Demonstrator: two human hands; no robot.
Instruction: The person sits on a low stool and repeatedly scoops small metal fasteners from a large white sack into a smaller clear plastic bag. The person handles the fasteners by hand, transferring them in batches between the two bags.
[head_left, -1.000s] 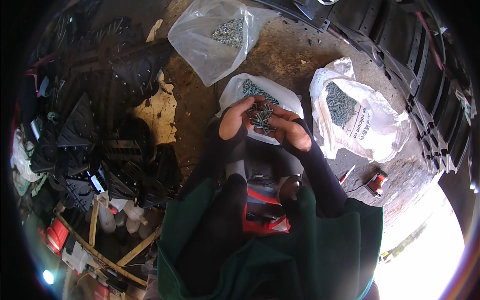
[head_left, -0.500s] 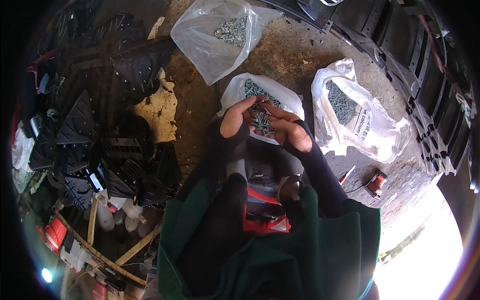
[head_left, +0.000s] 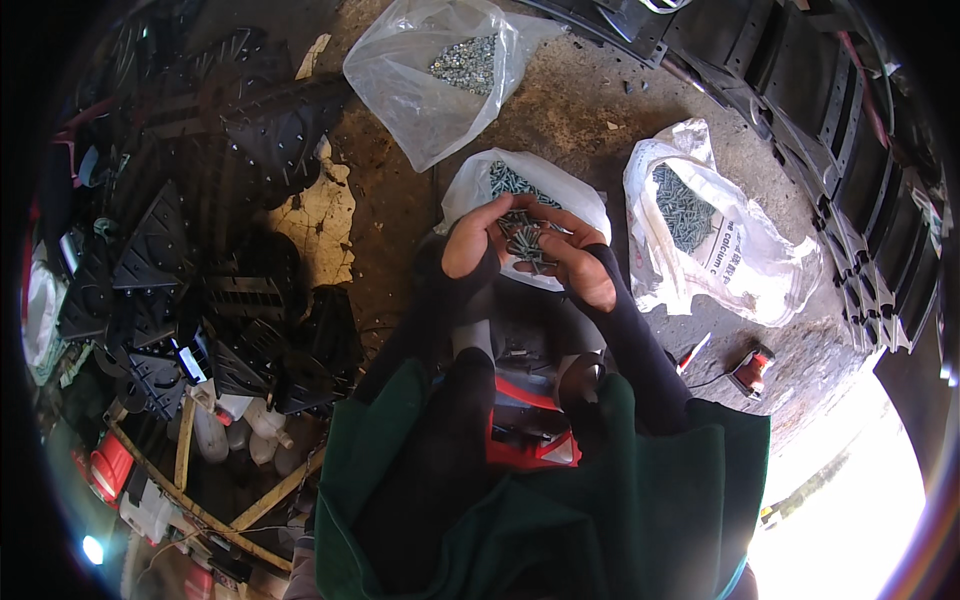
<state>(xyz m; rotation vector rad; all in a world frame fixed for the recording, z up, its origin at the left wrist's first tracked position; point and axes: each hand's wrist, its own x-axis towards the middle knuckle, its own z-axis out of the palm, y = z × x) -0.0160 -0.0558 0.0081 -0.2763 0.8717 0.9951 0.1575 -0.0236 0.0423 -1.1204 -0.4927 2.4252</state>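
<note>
A heap of silvery screws (head_left: pixel 524 243) rests in my cupped hands. My left hand (head_left: pixel 468 243) curls round the heap from the left, its palm partly covered by screws. From the right, my right hand (head_left: pixel 588 268) closes on the same heap, with its thumb and fingers touching the screws. Both hands are above an opened white plastic bag (head_left: pixel 588 212), where more screws (head_left: pixel 508 178) show past my fingertips. The hands hide the bag's near part.
A clear bag (head_left: pixel 405 105) of small metal nuts (head_left: pixel 465 65) lies beyond. To the right is a white sack (head_left: pixel 760 285) of screws. Black metal parts (head_left: pixel 150 260) crowd the left, and black panels (head_left: pixel 830 90) line the far right. A red-and-black tool (head_left: pixel 752 370) lies on the floor.
My right thumb and fingers have shifted on the screws, and the heap between my hands has changed shape slightly. The bags stay in place.
</note>
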